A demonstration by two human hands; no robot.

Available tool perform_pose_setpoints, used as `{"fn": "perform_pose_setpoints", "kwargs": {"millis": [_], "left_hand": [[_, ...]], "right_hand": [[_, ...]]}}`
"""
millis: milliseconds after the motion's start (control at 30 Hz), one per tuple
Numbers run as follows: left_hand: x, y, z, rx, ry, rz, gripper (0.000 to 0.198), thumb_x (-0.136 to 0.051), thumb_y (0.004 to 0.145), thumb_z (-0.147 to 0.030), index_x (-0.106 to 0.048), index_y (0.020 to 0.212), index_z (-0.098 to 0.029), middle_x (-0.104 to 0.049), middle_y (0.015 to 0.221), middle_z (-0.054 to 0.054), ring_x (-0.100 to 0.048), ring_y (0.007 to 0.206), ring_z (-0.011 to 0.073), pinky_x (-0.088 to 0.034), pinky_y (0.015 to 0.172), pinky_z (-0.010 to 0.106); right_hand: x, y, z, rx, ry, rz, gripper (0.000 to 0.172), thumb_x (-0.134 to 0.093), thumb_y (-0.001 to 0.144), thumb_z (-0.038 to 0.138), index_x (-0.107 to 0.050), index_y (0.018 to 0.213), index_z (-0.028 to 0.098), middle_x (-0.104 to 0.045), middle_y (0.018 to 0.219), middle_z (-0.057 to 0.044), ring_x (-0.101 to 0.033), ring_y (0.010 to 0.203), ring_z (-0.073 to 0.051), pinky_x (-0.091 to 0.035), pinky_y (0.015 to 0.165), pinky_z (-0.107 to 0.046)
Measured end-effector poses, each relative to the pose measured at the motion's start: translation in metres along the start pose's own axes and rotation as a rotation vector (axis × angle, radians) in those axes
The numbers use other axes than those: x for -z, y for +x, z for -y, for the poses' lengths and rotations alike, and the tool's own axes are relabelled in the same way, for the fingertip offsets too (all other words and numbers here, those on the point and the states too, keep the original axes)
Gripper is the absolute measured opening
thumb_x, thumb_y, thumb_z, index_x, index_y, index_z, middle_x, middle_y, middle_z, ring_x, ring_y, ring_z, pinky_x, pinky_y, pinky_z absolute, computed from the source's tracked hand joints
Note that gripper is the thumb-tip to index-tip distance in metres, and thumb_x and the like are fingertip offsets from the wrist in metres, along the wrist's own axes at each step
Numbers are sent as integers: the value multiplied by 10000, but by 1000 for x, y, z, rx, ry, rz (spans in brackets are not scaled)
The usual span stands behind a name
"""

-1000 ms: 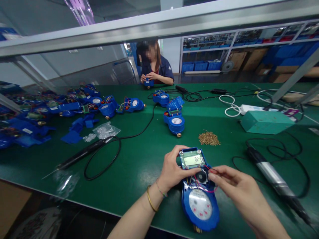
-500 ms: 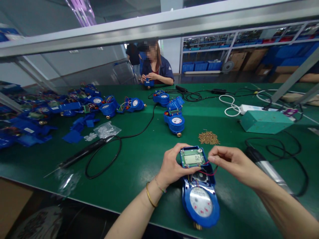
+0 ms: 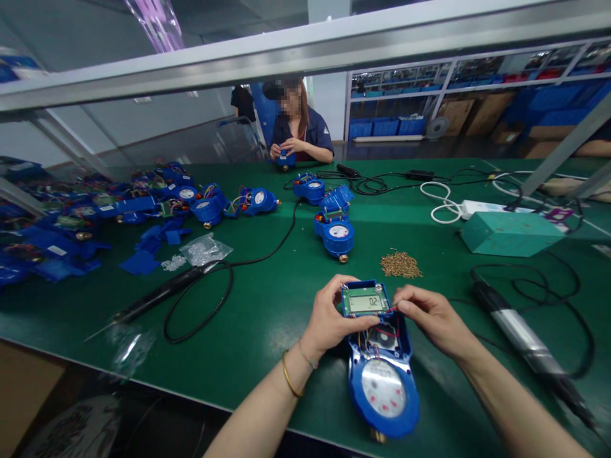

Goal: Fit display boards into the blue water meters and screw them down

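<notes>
Between the left hand (image 3: 329,321), clasping its display (image 3: 366,303), and right hand (image 3: 432,319), pinching wire (image 3: 392,310), lies the blue meter (image 3: 384,389).

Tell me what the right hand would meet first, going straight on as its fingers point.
The right hand would likely first meet the rectangular blue plastic housing framing the green circuit board; depth and contact are unclear.

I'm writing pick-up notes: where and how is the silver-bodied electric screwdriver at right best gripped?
I'd grip the silver-bodied electric screwdriver around its middle, coming from above: it lies on the green table, nothing covers it, and that middle looks thick and straight, while its near end tapers.
</notes>
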State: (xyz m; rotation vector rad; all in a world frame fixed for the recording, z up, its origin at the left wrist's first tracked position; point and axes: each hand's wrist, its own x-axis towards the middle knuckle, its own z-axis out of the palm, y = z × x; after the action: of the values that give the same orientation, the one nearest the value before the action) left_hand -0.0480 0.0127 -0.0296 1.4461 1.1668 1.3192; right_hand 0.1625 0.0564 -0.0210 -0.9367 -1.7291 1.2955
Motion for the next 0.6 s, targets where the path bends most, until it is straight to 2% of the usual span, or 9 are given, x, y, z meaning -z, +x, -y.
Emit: {"fn": "perform_pose_setpoints", "kwargs": {"millis": [200,300,500,600], "left_hand": [[-4,2,0,100,-133,10,572,-901,570,-323,-604,1032,-162,-685,933,29,-652,871,188,-515,801,280],[-5,2,1,125,-178,27,576,-900,560,-327,-598,1022,-162,-686,925,26,-651,855,183,-509,787,275],[-5,2,5,159,-235,77,628,-909,543,-394,-599,1040,-167,-699,946,41,-660,870,196,-513,809,296],[-7,0,5,166,-266,84,645,-917,531,-386,-589,1042,-170,-699,954,39,-664,876,197,-522,819,301]], "right_hand": [[-5,-6,7,-39,9,-34,431,-716,789,585,-731,698,165,-659,623,-57,-611,585,-175,-516,566,-285],[-5,-9,13,-90,9,-23,398,-742,779,558,-760,732,163,-724,696,-87,-678,624,-202,-564,589,-296],[-8,-16,15,-68,-39,-60,375,-749,766,568,-804,766,198,-774,883,-111,-736,860,-279,-609,785,-376],[-16,-25,9,3,-109,-158,278,-720,802,486,-811,811,224,-777,909,-97,-740,870,-286,-612,813,-408]]}}
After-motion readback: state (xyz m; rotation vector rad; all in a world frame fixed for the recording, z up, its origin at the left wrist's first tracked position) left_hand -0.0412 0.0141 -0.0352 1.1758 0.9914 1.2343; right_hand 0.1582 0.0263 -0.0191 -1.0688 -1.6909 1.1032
